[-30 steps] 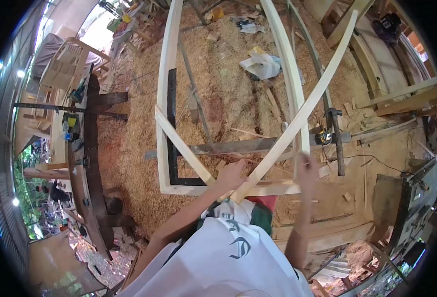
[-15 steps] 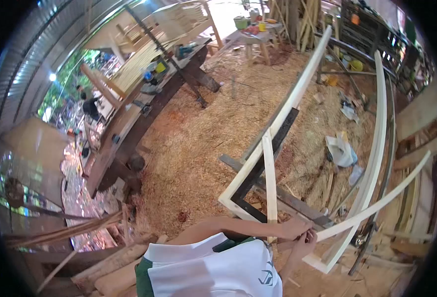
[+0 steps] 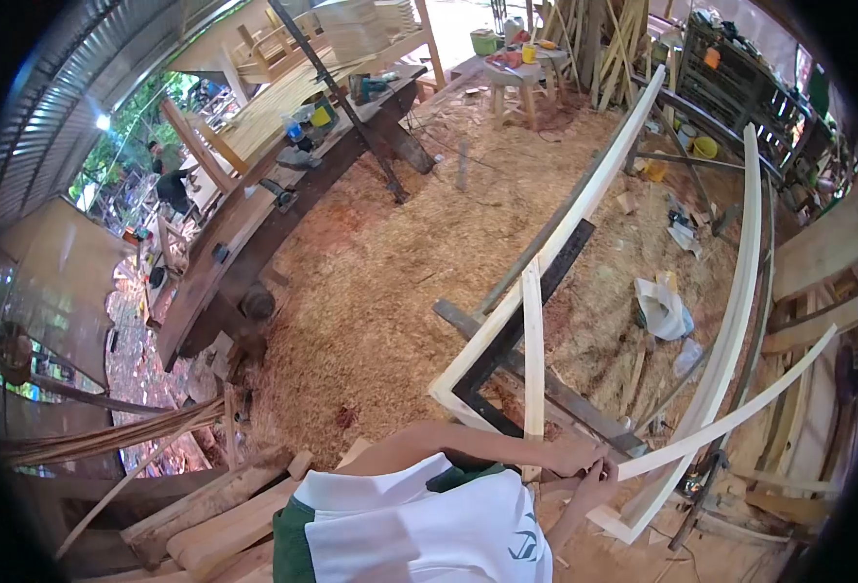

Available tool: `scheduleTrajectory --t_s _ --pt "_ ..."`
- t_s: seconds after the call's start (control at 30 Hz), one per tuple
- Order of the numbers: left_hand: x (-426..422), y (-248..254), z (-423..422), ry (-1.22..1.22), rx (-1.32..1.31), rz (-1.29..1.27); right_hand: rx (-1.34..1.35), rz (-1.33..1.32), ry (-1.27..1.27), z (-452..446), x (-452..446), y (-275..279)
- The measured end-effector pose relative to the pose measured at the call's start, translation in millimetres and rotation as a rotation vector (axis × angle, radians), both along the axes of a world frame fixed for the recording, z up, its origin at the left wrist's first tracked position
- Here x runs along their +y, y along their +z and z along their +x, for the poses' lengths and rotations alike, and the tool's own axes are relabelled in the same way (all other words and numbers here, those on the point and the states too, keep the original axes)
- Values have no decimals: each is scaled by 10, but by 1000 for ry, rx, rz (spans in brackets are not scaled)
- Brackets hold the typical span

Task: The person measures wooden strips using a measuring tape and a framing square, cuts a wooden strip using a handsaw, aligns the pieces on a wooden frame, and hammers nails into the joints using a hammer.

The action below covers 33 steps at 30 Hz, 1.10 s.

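Note:
My left hand [image 3: 575,455] reaches across to the right and meets my right hand [image 3: 599,473]. The fingers of both are bent and close together at the near end of a long, pale wooden strip [image 3: 740,419]. My right hand is closed at the strip's end; what the left fingers pinch is hidden. The strip crosses over a pale wooden beam [image 3: 740,301] on the right. Left of my hands, another pale board [image 3: 584,206] meets a shorter piece at a corner, with a dark framing square [image 3: 516,335] along it. A narrow slat [image 3: 533,360] lies across them.
A long workbench [image 3: 201,277] with tools stands at the left. Wood shavings [image 3: 371,311] cover the floor. A white plastic bag [image 3: 664,309] lies between the beams. Timber pieces [image 3: 205,500] are stacked at lower left. A stool [image 3: 514,76] stands at the back, and another person [image 3: 171,185] is far left.
The camera view has shifted slightly, so the surroundings sit a little differently. Both hands stay together at the strip's end, with only a small shift to the left in view.

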<state>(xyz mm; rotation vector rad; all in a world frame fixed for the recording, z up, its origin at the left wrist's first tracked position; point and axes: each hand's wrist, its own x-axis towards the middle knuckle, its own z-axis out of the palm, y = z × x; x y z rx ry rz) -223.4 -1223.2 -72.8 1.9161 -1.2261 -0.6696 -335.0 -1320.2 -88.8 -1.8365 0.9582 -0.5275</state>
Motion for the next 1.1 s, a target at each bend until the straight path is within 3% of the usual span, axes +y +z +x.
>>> scheduleTrajectory --t_s 0.07,0.13,0.17,0.2,0.23,0.27,0.3,0.33,0.37,0.43,0.5,0.6,0.8,0.87,0.9,1.0,1.1 --pt "-21 -16 -10 63 -93 39 -15 76 8 37 11 104" --pt "6 -41 82 -62 -270 -144 -169 119 -57 30 -62 -69" --pt "16 -79 97 -109 -300 -316 -123 274 -123 22 -5 100" --pt "29 33 80 -80 44 -123 -230 454 -99 -152 -135 -136" --pt "-46 50 75 -78 74 103 -252 187 -178 -269 -202 -418" --pt "-136 5 56 -91 84 337 -422 361 -253 -280 -64 1" --pt "-68 -252 56 -121 235 20 -182 258 -306 -429 3 215" --pt "-132 245 87 -113 184 251 -146 298 -319 -602 36 182" --pt "-111 -415 6 -79 8 44 -44 297 -353 -698 185 332" --pt "-123 -361 56 -108 63 -62 64 309 -424 -804 482 425" --pt "-177 -149 116 -176 73 -29 98 118 -240 -855 716 339" --pt "-208 -150 153 -241 100 13 245 325 -218 -879 996 172" --pt "-78 -400 180 -289 196 38 167 311 -403 -745 1258 -81" --pt "-6 -258 239 -357 452 230 134 267 -470 -672 1325 -71" --pt "37 -187 286 -421 363 337 114 272 -501 -642 1351 -52" --pt "133 -226 380 -580 421 430 90 266 -573 -547 1418 22" --pt "122 -238 398 -575 405 420 89 246 -621 -497 1437 32"
